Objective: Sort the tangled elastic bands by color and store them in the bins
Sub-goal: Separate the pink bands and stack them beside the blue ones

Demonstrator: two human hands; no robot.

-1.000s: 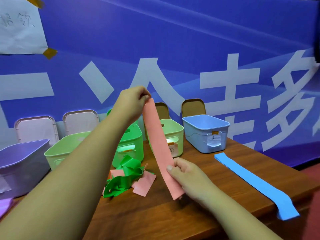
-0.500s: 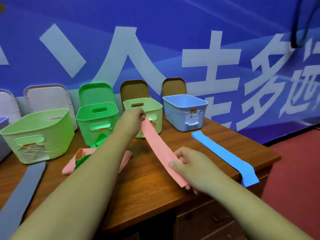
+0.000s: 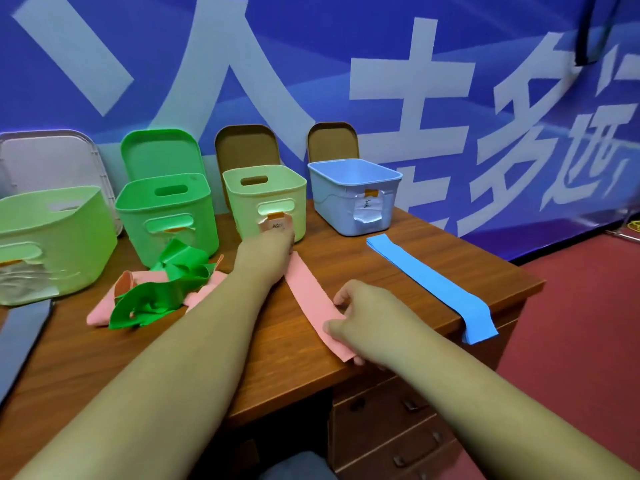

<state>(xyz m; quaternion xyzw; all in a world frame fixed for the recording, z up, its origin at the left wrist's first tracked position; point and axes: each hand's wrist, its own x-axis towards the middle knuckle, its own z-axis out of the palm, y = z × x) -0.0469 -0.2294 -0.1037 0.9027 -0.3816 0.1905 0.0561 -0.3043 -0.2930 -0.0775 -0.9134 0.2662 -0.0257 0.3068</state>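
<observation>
left hand (image 3: 268,249) extended forward, right hand (image 3: 360,320) nearer, fingers curled

Worktop (image 3: 277,358): brown wood, under left hand (image 3: 266,254) and right hand (image 3: 363,320). Drawers (image 3: 398,427) with dark handles below the right hand. Blue banner (image 3: 346,46), white characters, beyond both hands. Red floor (image 3: 571,341) right of the right hand. Black cable (image 3: 588,29) high on that side.

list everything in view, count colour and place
green bins: 3, green shades, back left
blue bin: 1, light blue, back right
lids: 4, white, green, two brown, leaning behind bins
tangled bands: several, green over pink, centre left
pink band: 1, pink, between hands
blue band: 1, blue, right, end over table edge
grey band: 1, grey-blue, far left
table: 1, brown wood
left hand: far end of pink band, fingers hidden
right hand: pinches near end
</observation>
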